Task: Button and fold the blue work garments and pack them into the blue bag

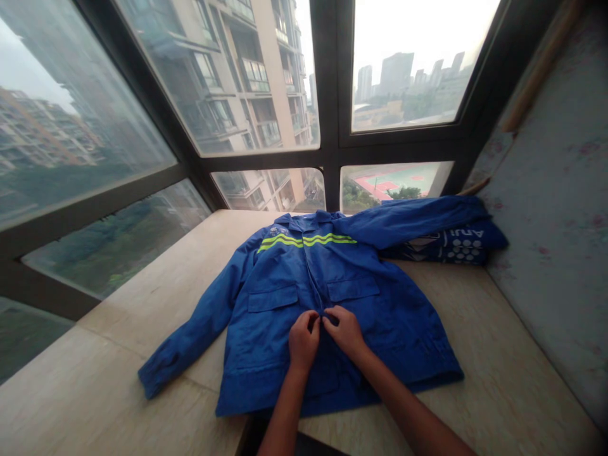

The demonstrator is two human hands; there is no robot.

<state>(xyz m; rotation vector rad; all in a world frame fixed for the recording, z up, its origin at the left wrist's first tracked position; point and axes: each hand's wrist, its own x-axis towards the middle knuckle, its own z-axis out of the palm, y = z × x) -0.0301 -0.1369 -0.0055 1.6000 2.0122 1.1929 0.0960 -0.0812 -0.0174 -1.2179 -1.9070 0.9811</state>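
Observation:
A blue work jacket (pixel 270 329) with yellow-green stripes across the chest lies front side up, its collar toward the windows. Both of my hands meet at its front opening, below the two flap pockets. My left hand (pixel 304 339) is closed in a pinch on the jacket's front edge. Close beside it, my right hand (pixel 344 329) pinches the other side of the opening. Whatever fastener lies between the fingertips is too small to make out. One sleeve stretches out to the lower left; the other rests over a dark blue printed bundle at the right.
The jacket lies on a pale stone-like sill (pixel 118 354). A dark blue bundle with white print (pixel 468 247) sits against the patterned wall (pixel 546 240). Dark window frames (pixel 332 152) border the far and left sides. A dark gap shows at the near edge.

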